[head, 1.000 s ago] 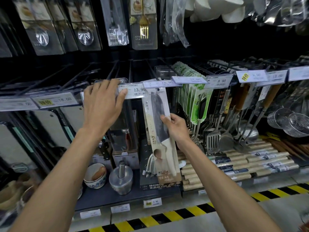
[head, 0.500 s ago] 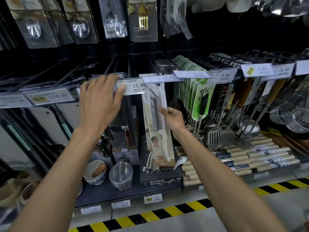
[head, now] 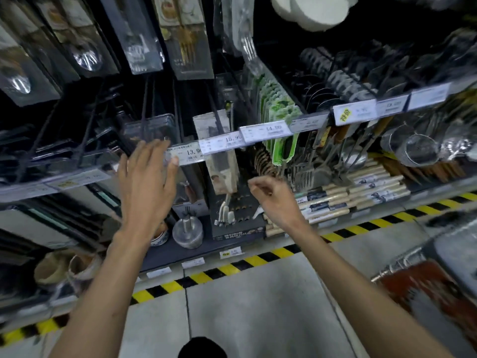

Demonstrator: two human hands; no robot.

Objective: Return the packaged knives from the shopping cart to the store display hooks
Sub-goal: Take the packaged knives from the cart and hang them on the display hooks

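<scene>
While the packaged knife (head: 222, 164) hangs from a display hook (head: 218, 121) mid-frame, left hand (head: 147, 184) is spread flat, thumb touching price tag (head: 189, 153); right hand (head: 271, 196) loosely curled, empty, just beside the pack.

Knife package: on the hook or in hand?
Hung: packaged knife hangs behind the 15.90 price tag; right hand apart from it, holding nothing.

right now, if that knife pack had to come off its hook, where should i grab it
Probably pinch the lower half of the knife pack by its long edges, from the front right: it hangs upright, price tags cross its upper part, and the left hand sits to its left.
</scene>
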